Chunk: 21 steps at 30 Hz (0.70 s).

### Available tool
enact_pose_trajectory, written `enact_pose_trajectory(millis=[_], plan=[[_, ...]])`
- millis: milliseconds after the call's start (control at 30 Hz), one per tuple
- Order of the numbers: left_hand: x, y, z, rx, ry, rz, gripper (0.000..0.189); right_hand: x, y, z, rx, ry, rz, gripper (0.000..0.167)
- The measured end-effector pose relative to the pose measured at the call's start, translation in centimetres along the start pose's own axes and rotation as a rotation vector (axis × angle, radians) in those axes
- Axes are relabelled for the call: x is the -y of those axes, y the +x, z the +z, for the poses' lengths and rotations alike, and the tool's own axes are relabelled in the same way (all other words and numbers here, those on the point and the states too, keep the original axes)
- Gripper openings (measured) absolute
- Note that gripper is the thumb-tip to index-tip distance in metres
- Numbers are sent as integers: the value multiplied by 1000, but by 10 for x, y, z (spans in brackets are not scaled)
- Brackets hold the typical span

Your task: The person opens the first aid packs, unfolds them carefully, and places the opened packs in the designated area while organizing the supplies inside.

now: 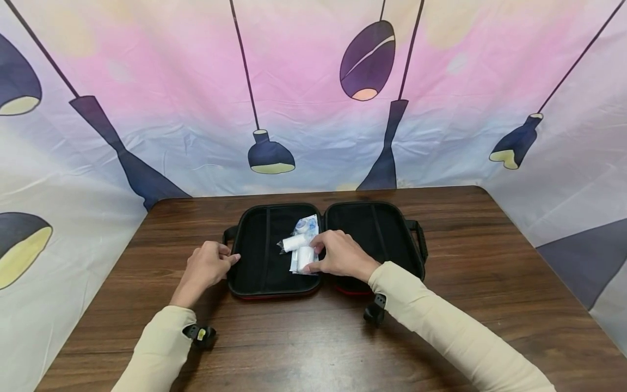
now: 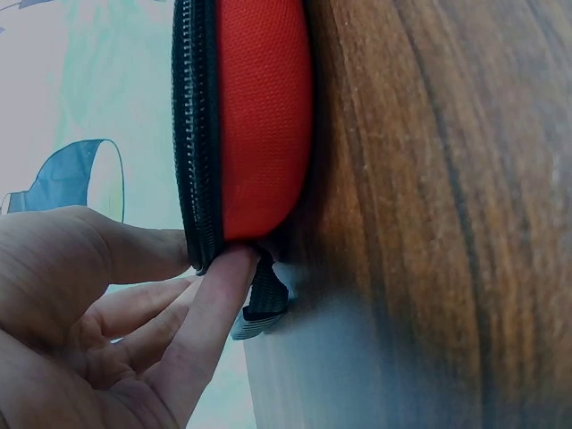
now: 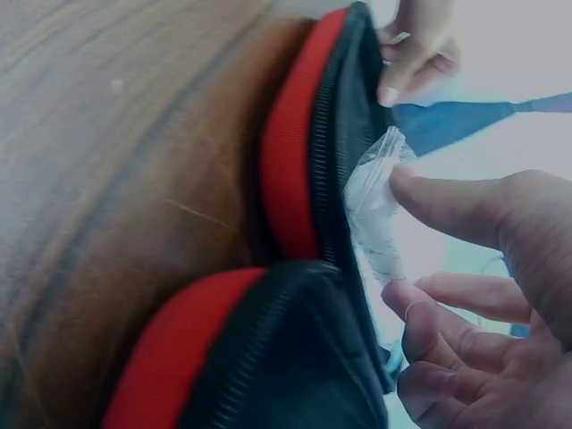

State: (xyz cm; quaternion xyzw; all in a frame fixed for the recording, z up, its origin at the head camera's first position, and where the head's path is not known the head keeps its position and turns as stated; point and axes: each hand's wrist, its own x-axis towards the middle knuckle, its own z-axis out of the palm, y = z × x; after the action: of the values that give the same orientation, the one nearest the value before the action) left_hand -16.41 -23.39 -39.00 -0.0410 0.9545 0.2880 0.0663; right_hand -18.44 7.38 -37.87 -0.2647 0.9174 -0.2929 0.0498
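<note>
A black case with a red outer shell (image 1: 251, 245) lies unfolded on the table, its two halves side by side. My left hand (image 1: 207, 268) pinches the rim at the left end; in the left wrist view the thumb is on the zipper edge and a finger against the red shell (image 2: 268, 116). My right hand (image 1: 345, 256) holds a white bandage roll in clear wrap (image 3: 374, 210) between thumb and fingers, over the left half beside the fold. Another wrapped white roll (image 1: 294, 242) and a blue-and-white flat packet (image 1: 307, 223) lie there too.
The brown wooden table (image 1: 294, 343) extends around the case. A black carry handle (image 1: 417, 239) sticks out at the case's right end. Behind the table hangs a cloth printed with lamps (image 1: 313, 109). Elastic straps cross the inside of both halves.
</note>
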Motion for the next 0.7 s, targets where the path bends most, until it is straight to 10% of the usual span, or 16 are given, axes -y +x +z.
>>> enact_pose_trajectory(millis=[700], plan=[[-1, 0, 0, 8, 12, -6, 41, -72, -30, -67, -71, -9, 188, 44]])
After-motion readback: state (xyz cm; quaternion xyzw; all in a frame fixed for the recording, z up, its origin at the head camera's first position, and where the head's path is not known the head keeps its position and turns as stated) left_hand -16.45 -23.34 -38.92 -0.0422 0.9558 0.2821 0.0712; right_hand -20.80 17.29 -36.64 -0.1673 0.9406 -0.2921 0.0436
